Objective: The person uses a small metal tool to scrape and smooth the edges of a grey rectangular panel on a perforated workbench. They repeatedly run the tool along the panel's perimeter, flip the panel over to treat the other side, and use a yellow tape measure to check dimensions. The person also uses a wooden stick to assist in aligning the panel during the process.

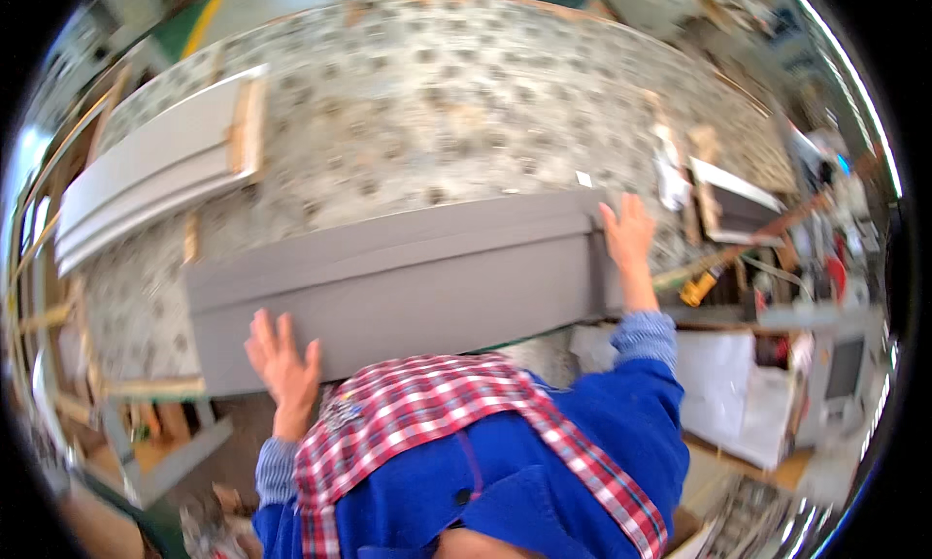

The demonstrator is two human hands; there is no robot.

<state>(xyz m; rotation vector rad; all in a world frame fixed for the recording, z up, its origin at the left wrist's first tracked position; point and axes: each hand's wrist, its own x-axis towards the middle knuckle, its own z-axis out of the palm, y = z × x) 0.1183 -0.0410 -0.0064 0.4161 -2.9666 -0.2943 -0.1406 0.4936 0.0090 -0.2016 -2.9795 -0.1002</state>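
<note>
A long grey panel (pixel 437 292) with a raised step along its length lies across the near side of the worktable. At its near left edge, my left hand (pixel 283 360) rests with the fingers spread. My right hand (pixel 629 234) touches the panel's right end, its fingers stretched out toward the far side. Neither hand is wrapped round anything.
The worktable (pixel 417 103) has a spotted, worn top. White stepped panels (pixel 160 161) lie at its left, with a wooden strip at their end. A white-edged dark piece (pixel 733 205) and a yellow tool (pixel 699 287) are at the right. White boards (pixel 733 384) stand lower right.
</note>
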